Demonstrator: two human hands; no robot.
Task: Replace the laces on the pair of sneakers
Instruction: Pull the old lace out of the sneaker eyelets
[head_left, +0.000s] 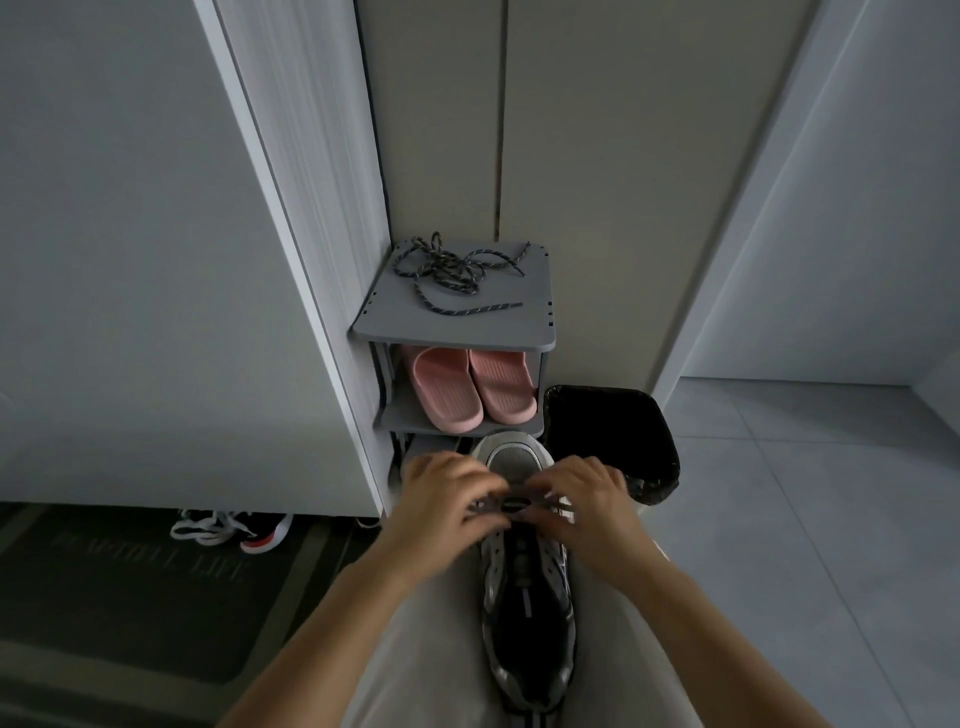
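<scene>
Pale walls and a tall cabinet close in a dim entryway with a grey tiled floor (805, 519) on the right and a dark doormat (130, 597) on the left. Against the wall stands a small grey shoe rack (519, 325). On its top shelf lies a loose tangle of dark speckled laces (447, 270), and on the shelf below sits a pair of pink slippers (467, 395), toes outward. A black bin (623, 426) stands just beside the rack on its right. Under the cabinet edge, near the mat, another pair of shoes (234, 530) with white laces peeks out.

A silver and black sneaker (530, 597) lies along the person's lap, toe pointing away toward the rack. Both hands meet over its front eyelets. The left hand (441, 499) has its fingers curled and pinches one side of the grey lace (511, 504) that runs across the shoe; the right hand (587, 504), fingers likewise curled, pinches the other side.
</scene>
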